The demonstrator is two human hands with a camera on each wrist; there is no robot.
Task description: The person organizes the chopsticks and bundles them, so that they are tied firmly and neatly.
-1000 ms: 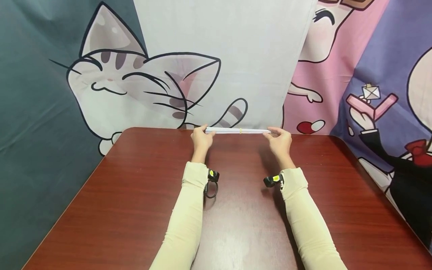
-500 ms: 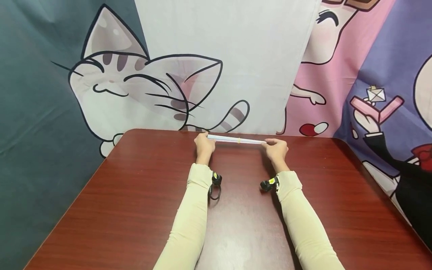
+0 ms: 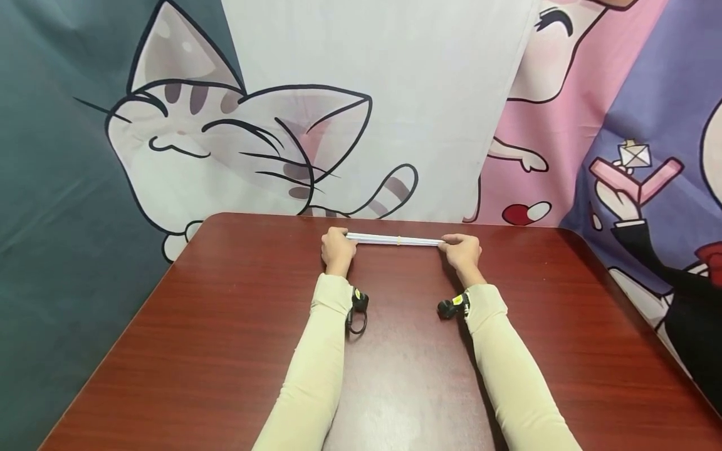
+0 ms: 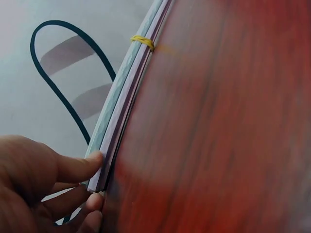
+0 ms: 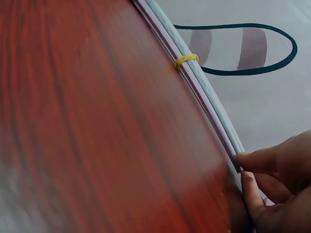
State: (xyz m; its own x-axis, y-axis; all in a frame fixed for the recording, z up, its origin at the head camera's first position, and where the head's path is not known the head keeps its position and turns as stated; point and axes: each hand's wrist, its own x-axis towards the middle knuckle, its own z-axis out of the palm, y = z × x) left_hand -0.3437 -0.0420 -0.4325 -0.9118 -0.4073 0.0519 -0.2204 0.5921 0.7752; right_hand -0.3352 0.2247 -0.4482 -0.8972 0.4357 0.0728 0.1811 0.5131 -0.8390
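Table (image 3: pixel 225 351): bare wood from the near edge almost to the far edge, with open lanes along the left and right edges. Only obstacle on it: a thin bundle of white strips (image 3: pixel 395 240) lying parallel to the far edge, mid-width, left hand (image 3: pixel 337 248) and right hand (image 3: pixel 464 251) pinching its ends. Both forearms run up the middle. Printed cloth backdrop (image 3: pixel 366 125) hangs right behind the far edge, blocking passage beyond.

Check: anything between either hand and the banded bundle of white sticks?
Nothing visible. The left hand pinches one end of the stick bundle, the right hand the other. Fingertips touch it directly. Only a yellow rubber band wraps its middle, above the table.
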